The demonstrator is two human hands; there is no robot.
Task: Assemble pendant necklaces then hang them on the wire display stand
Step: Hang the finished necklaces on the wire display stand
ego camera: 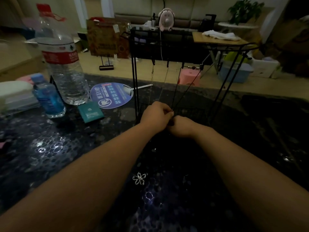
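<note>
A black wire display stand [134,67] rises from the dark table in front of me. A black cord necklace [177,87] hangs from its hooks and runs down to my hands. My left hand [155,115] pinches the bottom of the cord. My right hand [181,126] touches it from the right with curled fingers; what it holds there is hidden. Two thin chains [152,76] hang from the stand to the left of the cord. A silver flower pendant [139,178] lies on the table between my forearms.
A big water bottle [61,64], a small blue bottle [48,99], a round blue fan [111,95] and a teal packet [91,113] stand left of the stand. A white box [15,94] sits at the far left. The table's far edge [250,92] runs behind the stand.
</note>
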